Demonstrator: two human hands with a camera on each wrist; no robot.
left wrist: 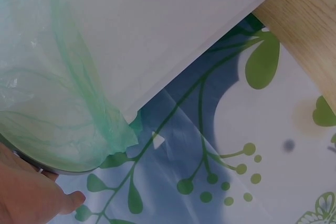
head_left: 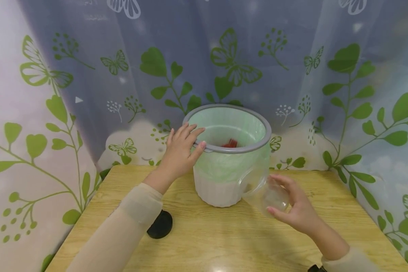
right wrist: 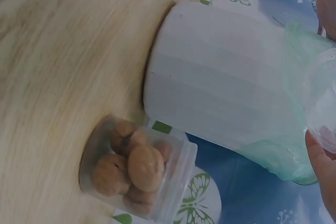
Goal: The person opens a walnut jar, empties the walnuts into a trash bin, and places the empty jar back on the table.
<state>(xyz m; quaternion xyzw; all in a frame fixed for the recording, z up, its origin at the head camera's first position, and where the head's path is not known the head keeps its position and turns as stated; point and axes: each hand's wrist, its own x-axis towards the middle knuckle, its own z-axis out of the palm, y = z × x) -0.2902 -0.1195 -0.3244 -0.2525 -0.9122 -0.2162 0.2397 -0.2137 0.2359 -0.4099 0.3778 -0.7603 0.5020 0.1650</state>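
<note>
Clear plastic cup [head_left: 270, 192] tipped in my right hand [head_left: 294, 211], just beside the white bin [head_left: 221, 189] on the wooden table [head_left: 224, 241].
My right fingers curl round the cup, holding it low against the bin's front wall. My left hand [head_left: 180, 151] rests with straight fingers on the grey rim [head_left: 258, 145], steadying it (the green liner [head_left: 224, 162] droops outside). Something red [head_left: 229, 143] lies inside. A black lid [head_left: 160, 224] sits near my left sleeve; a jar of brown nuts [right wrist: 134, 169] stands behind the bin.

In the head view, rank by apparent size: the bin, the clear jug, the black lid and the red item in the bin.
1. bin
2. clear jug, held in the right hand
3. black lid
4. red item, partly hidden by the rim, so unsure
</note>
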